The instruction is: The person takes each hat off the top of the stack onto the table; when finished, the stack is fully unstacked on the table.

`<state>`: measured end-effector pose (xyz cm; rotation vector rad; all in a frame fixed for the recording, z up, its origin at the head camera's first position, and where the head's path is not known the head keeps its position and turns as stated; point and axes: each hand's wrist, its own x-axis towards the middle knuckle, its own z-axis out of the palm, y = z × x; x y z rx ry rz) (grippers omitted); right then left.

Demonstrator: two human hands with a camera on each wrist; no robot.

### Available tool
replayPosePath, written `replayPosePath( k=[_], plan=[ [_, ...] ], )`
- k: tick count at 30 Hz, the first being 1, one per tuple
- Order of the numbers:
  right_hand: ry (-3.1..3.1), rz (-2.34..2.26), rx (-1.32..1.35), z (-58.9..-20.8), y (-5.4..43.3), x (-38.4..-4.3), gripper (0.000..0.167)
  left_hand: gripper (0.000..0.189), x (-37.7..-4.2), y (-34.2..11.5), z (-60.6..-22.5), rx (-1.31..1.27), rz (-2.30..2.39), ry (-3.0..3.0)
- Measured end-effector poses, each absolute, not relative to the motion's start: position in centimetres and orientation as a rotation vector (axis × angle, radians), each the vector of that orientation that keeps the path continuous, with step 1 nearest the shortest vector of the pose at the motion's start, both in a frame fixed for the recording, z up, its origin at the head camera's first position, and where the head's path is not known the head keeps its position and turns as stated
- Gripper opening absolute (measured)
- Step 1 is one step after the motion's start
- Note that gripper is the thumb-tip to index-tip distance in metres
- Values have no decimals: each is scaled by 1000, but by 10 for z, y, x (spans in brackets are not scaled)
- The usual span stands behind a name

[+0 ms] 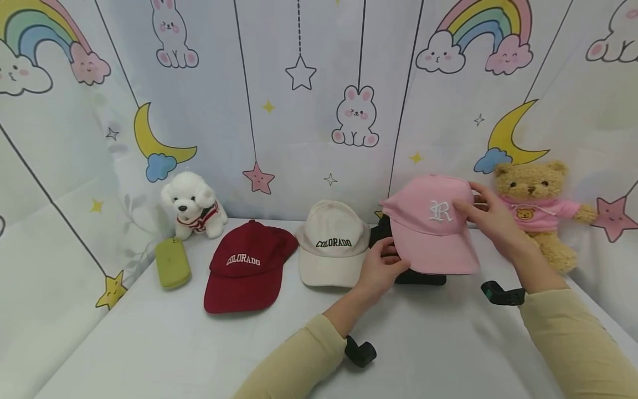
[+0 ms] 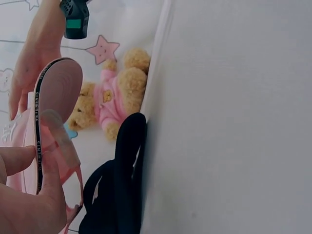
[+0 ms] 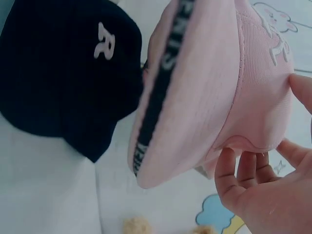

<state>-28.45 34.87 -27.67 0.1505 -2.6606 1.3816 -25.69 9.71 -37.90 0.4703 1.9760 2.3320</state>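
A pink baseball cap (image 1: 423, 235) with a white letter R is held up in front of me, brim downward. My left hand (image 1: 380, 270) pinches the brim's edge between thumb and fingers, as the left wrist view shows along its black lettered trim (image 2: 39, 122). On the other side, my right hand (image 1: 495, 219) grips the crown, fingers curled under its lower edge in the right wrist view. Behind and partly hidden by it lies a black cap (image 1: 423, 278), whose light R shows in the right wrist view.
Left of the black cap, a cream cap (image 1: 331, 260) and a dark red cap (image 1: 249, 271) rest on the white table (image 1: 199, 354). A green case (image 1: 172, 265) and white plush dog (image 1: 191, 202) stand far left, a teddy bear (image 1: 533, 221) at right. A printed curtain (image 1: 309, 133) hangs behind.
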Motion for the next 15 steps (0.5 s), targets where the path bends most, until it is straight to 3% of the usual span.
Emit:
replayPosePath(
  k=[15],
  plan=[
    [-2658, 1318, 71, -278, 379, -286, 88, 49, -258, 136, -378, 388, 2359, 2020]
  ],
)
